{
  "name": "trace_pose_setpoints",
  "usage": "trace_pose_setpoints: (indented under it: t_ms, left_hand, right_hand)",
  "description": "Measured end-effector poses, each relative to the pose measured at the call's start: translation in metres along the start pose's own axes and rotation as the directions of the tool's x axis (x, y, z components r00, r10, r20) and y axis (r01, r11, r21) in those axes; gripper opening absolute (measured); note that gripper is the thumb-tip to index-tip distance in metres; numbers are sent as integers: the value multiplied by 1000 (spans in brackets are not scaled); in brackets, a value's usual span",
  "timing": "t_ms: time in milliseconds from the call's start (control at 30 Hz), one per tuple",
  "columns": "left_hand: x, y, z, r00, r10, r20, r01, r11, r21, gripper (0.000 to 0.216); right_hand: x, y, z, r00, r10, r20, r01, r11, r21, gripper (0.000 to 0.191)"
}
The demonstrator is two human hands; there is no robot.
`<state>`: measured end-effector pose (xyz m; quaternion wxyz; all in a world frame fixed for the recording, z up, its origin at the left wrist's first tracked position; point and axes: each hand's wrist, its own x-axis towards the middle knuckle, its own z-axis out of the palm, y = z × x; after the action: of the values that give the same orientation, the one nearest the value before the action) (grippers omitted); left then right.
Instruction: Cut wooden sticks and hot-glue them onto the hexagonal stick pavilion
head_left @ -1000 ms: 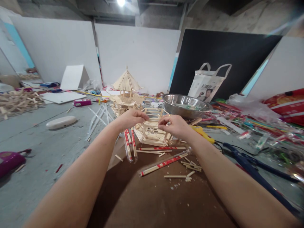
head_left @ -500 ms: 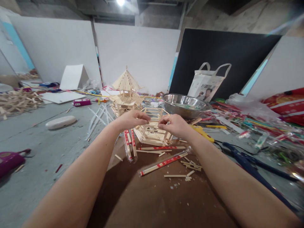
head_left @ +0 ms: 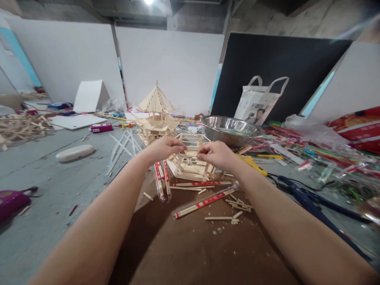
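A small open frame of thin wooden sticks (head_left: 190, 160) stands on a brown board (head_left: 192, 245) on the floor. My left hand (head_left: 164, 148) and my right hand (head_left: 216, 154) are both pinched shut at its near upper edge, fingertips a little apart, apparently holding a thin stick between them that I can barely make out. Behind the frame stands a finished wooden pavilion with a pointed roof (head_left: 156, 114). Wrapped chopsticks with red print (head_left: 204, 202) and short cut stick pieces (head_left: 234, 209) lie on the board in front of the frame.
A steel bowl (head_left: 231, 128) sits behind on the right, with a white tote bag (head_left: 258, 103) beyond it. Yellow and blue tools (head_left: 297, 190) and coloured wrappers litter the right. On the left lie a white oval case (head_left: 75, 152), a purple object (head_left: 12, 200) and a stick pile (head_left: 20, 128).
Both hands stay pinched at the frame's top edge. The view has tilted slightly, so everything sits a little higher in the picture.
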<state>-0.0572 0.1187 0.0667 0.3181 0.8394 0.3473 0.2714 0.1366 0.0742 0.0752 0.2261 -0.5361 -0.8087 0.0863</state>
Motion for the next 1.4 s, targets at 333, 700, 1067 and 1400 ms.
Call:
trace_pose_setpoints:
  t_ms: [333, 700, 1067, 1400]
  left_hand:
    - [1, -3, -1, 997, -60, 42, 56, 994, 92, 33]
    - [-3, 4, -3, 995, -96, 38, 94, 994, 51, 27]
    - [-4, 1, -5, 996, -84, 41, 80, 991, 108, 37]
    - [-1, -1, -5, 994, -60, 90, 40, 977, 211, 29]
  right_hand:
    - [-1, -2, -1, 1000, 0, 4, 0, 1000, -7, 21]
    - [0, -2, -3, 999, -1, 39, 2, 1000, -17, 20]
    - [-1, -4, -6, 998, -9, 63, 12, 999, -45, 21]
    - [-1, -7, -7, 998, 13, 69, -7, 996, -94, 21]
